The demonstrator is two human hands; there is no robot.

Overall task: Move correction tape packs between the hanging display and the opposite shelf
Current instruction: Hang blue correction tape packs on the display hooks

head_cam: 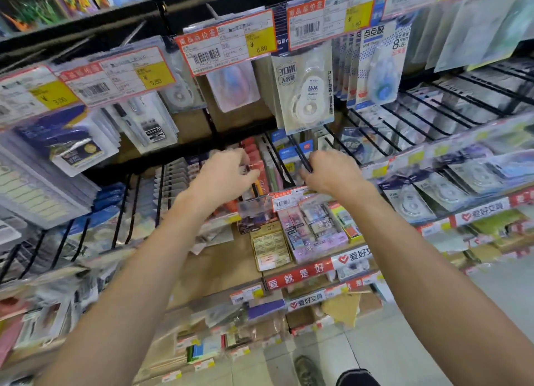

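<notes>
Both my arms reach into the hanging display's middle row. My left hand (224, 173) curls its fingers round the front of a row of red-topped packs (254, 157) hung on a black hook. My right hand (329, 171) grips a black hook rod (300, 154) that carries blue-and-white packs (286, 154). Just above hangs a white correction tape pack (306, 92) marked 30 metres, and to its right a blue dot-tape pack (380, 65). What lies under either palm is hidden.
Price tags (228, 46) stick out on the upper hooks close above my hands. More tape packs (450, 189) hang at the right. Boxed stationery (315, 229) sits on the shelf below, behind a red strip (299, 273). Grey floor tiles and a shoe (306, 371) show at the bottom.
</notes>
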